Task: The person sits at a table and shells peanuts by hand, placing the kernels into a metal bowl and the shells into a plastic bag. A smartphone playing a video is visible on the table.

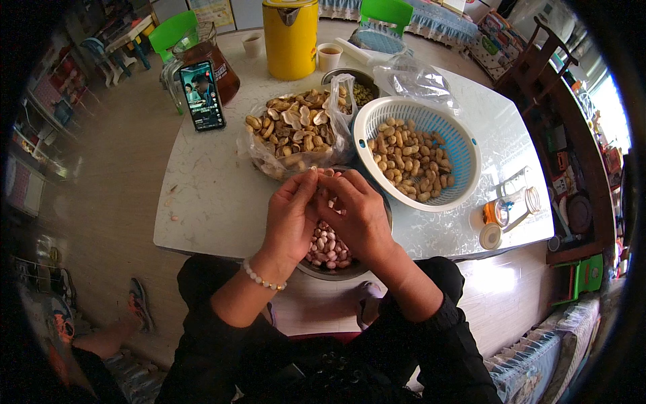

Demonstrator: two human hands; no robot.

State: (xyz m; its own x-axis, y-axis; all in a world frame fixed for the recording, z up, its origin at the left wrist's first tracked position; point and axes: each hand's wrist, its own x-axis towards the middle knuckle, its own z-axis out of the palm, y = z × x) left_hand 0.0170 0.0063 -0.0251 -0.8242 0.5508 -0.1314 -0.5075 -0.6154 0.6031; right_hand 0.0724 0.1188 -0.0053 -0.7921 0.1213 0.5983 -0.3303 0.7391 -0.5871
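My left hand (290, 219), with a beaded bracelet at its wrist, and my right hand (361, 214) meet at the fingertips. Between them they pinch a peanut (329, 172), mostly hidden by the fingers. Below the hands is a round metal bowl (335, 275) with shelled pink peanut kernels (330, 247) in it. Just beyond the fingertips, a clear plastic bag (345, 118) holds a heap of broken peanut shells (303, 126). To the right, a white and blue colander (361, 136) contains whole unshelled peanuts (411, 159).
A propped phone (202, 98) and a glass jug of dark liquid (227, 76) stand at left. Behind are a yellow thermos jug (290, 40), paper cups (329, 58) and a metal bowl of green pieces (362, 93). A glass jar (509, 207) lies at right. Another person's leg (108, 336) shows lower left.
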